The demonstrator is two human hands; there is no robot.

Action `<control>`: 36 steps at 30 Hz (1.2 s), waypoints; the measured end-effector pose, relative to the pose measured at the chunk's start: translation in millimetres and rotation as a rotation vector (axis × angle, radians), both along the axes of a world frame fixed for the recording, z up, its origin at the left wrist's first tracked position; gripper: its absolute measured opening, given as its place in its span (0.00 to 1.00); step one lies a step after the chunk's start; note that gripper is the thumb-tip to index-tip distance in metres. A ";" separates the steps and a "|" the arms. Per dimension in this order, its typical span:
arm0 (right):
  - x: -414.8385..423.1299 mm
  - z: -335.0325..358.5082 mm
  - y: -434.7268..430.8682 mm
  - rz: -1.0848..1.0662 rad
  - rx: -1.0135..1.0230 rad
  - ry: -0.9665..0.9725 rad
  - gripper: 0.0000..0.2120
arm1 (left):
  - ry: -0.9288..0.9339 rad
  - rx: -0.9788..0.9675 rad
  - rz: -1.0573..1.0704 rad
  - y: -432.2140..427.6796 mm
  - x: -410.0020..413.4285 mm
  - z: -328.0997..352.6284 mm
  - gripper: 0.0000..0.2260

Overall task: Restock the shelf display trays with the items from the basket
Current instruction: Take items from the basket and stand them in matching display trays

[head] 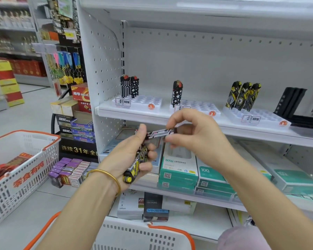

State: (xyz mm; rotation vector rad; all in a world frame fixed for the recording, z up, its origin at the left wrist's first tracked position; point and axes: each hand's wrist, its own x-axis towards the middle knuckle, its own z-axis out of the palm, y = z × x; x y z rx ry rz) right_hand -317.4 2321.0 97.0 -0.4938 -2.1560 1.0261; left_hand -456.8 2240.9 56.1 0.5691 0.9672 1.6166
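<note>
Orange-handled white plastic basket (134,238) is parked below the grips, black-and-yellow lighters (136,166) are clutched in the left hand (131,154), one black-and-white lighter (161,132) is pinched off them by the right hand (195,135), probably to be slotted into the clear display tray (201,107) just above.
</note>
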 end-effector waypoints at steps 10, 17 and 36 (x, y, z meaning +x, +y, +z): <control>-11.1 -12.7 -5.2 0.052 -0.193 -0.098 0.15 | 0.156 0.101 0.147 -1.6 -6.3 -4.2 0.08; -21.0 -5.9 -4.6 0.141 -0.305 -0.156 0.30 | 0.201 -0.009 0.206 -2.1 -11.3 -0.6 0.10; -157.2 66.8 52.5 -0.200 0.354 -0.032 0.11 | 0.027 0.048 0.157 -7.8 -37.8 2.1 0.09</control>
